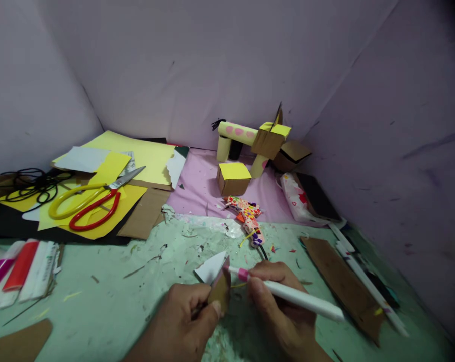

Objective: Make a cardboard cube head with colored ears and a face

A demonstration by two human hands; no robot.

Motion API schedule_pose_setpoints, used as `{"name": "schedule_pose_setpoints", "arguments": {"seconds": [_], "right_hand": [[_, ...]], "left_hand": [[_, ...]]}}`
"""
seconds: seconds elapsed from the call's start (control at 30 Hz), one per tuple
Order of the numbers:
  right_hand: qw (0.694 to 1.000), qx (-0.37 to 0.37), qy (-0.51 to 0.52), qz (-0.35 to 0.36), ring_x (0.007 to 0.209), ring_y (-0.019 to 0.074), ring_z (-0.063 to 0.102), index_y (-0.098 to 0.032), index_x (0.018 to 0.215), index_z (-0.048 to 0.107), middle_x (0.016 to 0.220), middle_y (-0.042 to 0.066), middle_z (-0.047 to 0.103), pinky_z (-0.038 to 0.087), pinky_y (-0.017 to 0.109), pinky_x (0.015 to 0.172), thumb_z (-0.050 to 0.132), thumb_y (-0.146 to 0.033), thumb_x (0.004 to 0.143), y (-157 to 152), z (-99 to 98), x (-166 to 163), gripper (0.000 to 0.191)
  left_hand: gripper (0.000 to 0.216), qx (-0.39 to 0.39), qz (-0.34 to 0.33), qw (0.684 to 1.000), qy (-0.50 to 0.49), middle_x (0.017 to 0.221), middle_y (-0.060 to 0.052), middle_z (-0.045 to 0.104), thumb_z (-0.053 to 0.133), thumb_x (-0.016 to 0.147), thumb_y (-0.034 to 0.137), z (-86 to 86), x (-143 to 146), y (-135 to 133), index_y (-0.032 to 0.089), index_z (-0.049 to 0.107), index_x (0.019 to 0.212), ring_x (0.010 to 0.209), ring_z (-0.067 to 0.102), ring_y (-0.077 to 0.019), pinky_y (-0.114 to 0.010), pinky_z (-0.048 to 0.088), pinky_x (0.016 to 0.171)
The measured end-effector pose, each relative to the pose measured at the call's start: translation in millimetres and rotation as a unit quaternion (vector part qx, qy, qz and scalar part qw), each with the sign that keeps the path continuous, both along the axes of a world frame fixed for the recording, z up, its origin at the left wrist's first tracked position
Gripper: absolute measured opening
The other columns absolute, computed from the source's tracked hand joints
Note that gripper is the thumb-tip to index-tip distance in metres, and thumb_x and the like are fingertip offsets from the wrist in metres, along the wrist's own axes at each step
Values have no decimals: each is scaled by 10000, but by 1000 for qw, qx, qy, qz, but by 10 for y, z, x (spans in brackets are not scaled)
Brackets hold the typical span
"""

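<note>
My left hand (187, 319) pinches a small piece of brown cardboard (221, 292) near the front of the table. In my right hand (282, 306) is a white marker (304, 297) with a pink collar, its tip at the upper edge of the cardboard. I cannot tell whether the tip touches. A white paper scrap (211, 268) lies just behind the cardboard. Beyond my hands rests a glue gun (246, 213) wrapped in floral paper. Behind it sit a small cardboard box with a yellow top (235, 178) and a yellow cardboard animal figure (240, 131) with pink spots.
Scissors (99, 196) with yellow and red handles lie on coloured paper at left, beside black cord (34, 186). Several markers (23, 271) sit at front left. A brown cardboard strip (344, 286) and a phone (317, 196) lie at right. Lilac walls (197, 65) enclose the table.
</note>
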State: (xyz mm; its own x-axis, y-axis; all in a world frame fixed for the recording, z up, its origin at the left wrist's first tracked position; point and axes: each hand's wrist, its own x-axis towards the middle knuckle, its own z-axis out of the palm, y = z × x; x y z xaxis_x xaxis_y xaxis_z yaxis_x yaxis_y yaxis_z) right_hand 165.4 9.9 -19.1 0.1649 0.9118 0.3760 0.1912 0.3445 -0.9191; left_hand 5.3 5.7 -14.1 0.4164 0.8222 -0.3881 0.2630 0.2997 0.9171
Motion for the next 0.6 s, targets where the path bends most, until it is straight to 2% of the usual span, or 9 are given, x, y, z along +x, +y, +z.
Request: {"name": "schedule_pose_setpoints", "arguments": {"seconds": [0.1, 0.3, 0.4, 0.5, 0.6], "right_hand": [[1000, 17, -6, 20, 461, 114, 513, -218, 756, 687, 572, -12, 604, 386, 225, 443, 619, -305, 812, -2, 21, -23, 123], [999, -18, 17, -43, 474, 114, 517, -216, 780, 670, 537, -33, 564, 406, 213, 461, 633, -243, 802, 53, -35, 40, 51], [999, 4, 36, -19, 482, 107, 516, -223, 805, 661, 590, -27, 582, 391, 207, 454, 606, -225, 818, 22, -34, 44, 56], [999, 22, 11, 28, 487, 109, 525, -220, 783, 670, 613, -11, 612, 376, 212, 450, 607, -236, 810, -15, 1, 10, 71], [1000, 8, -17, 23, 470, 117, 526, -216, 769, 677, 575, -12, 615, 377, 219, 446, 616, -248, 803, -3, 16, -6, 77]], "left_hand": [[347, -10, -3, 1000, -13, 419, 92, 324, 434, 822, 485, -13, -2, -5, 222, 363, 607, 349, 291, -70, -225, 171, 394], [338, -14, 18, 1000, -10, 439, 88, 313, 424, 818, 460, 25, 5, -29, 221, 352, 591, 348, 296, -70, -227, 174, 387], [327, -20, 17, 1000, -7, 435, 91, 318, 421, 823, 447, 38, 7, -22, 224, 345, 596, 342, 292, -69, -230, 171, 392], [314, -10, 3, 1000, -9, 427, 90, 335, 406, 835, 445, 29, 0, -12, 220, 370, 619, 342, 301, -71, -232, 173, 397], [309, 9, -11, 1000, -6, 413, 87, 341, 391, 840, 429, 14, -9, -9, 217, 378, 616, 344, 311, -75, -235, 175, 403]]}}
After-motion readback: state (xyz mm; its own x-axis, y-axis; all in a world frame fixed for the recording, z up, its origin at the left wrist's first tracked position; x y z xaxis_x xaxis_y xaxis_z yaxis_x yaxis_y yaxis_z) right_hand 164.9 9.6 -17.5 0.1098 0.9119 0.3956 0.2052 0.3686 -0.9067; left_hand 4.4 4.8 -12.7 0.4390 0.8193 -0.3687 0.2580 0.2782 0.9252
